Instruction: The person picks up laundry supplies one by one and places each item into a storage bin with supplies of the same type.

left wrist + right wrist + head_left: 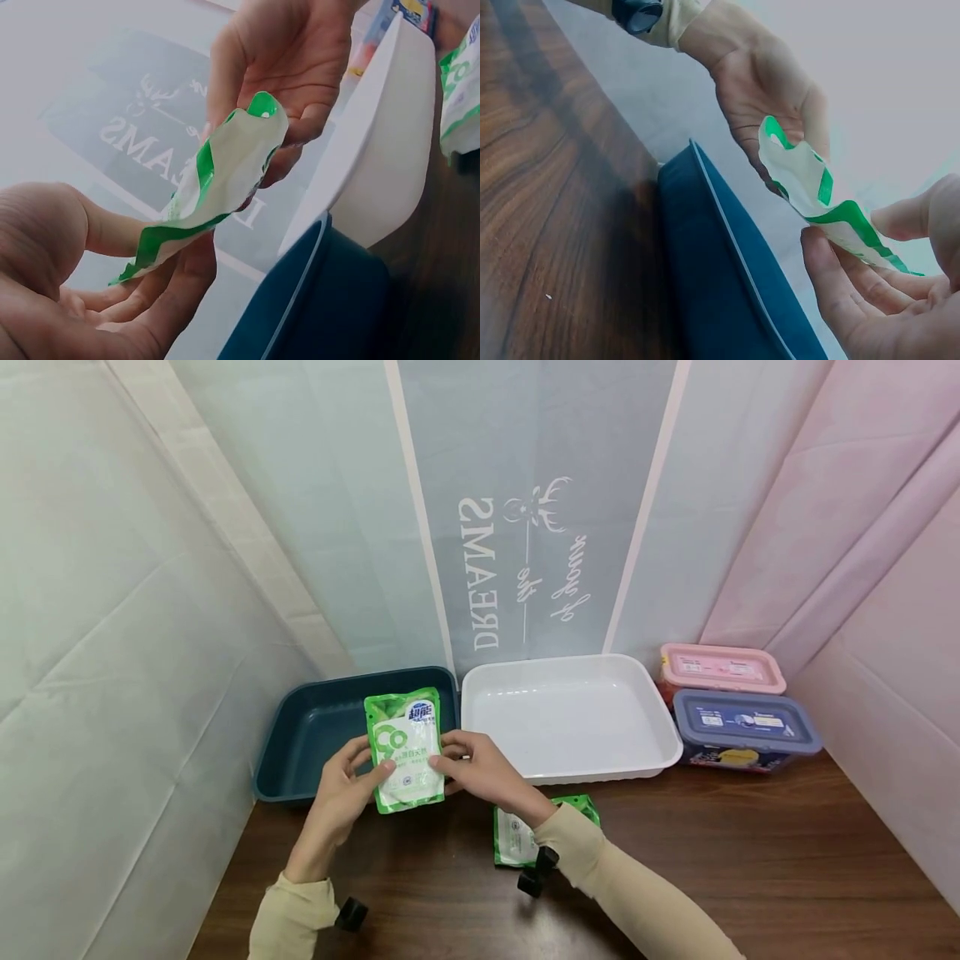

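Note:
Both hands hold a green and white soap pouch upright above the front rim of the dark teal basin. The left hand pinches its left lower edge, thumb on the printed front and fingers behind. On the opposite edge the right hand grips in the same way. Seen from below in the left wrist view, the pouch looks thin and slightly bent. A second green and white pouch lies on the table, partly hidden under the right wrist.
The teal basin stands at the left, beside a white tray. To the right of the tray are a blue-lidded container and, behind it, a pink-lidded one. Curtains hang behind and at both sides of the wooden table.

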A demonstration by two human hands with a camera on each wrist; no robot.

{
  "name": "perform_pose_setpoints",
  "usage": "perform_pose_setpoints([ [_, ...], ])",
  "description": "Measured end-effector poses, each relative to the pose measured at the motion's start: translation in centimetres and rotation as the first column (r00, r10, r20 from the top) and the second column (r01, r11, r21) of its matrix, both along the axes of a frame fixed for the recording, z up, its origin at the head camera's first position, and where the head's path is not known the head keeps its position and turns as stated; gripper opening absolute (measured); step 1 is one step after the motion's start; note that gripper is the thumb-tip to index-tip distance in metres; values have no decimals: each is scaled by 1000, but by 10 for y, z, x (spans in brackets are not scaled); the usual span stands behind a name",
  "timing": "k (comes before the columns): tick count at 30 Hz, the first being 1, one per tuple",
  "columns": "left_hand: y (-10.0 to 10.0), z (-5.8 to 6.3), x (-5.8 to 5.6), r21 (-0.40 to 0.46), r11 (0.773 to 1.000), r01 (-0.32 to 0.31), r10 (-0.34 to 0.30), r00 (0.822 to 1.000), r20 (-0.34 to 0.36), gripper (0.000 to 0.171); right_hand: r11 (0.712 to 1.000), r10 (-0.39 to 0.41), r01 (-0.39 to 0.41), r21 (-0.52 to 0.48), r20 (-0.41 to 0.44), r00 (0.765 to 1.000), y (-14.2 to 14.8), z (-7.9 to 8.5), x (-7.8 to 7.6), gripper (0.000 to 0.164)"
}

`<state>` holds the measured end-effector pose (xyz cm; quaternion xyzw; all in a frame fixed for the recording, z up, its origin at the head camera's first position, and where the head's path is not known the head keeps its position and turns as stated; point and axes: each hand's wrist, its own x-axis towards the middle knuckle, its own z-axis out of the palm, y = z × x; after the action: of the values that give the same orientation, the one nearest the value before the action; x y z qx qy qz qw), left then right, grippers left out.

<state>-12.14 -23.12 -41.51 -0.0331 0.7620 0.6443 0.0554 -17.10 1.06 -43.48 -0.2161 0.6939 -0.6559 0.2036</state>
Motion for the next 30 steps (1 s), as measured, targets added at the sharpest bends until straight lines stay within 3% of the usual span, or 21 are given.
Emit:
perform_pose_setpoints([
  [15,-7,0,-20,-55,997,-61,62,998,15,65,996,-80,83,31,-89,993,-15,4,-14,38],
  [30,-12,2,-44,-170,979,-112,114,993,0,62,988,-140,143,51,-59,988,-29,11,-37,31],
])
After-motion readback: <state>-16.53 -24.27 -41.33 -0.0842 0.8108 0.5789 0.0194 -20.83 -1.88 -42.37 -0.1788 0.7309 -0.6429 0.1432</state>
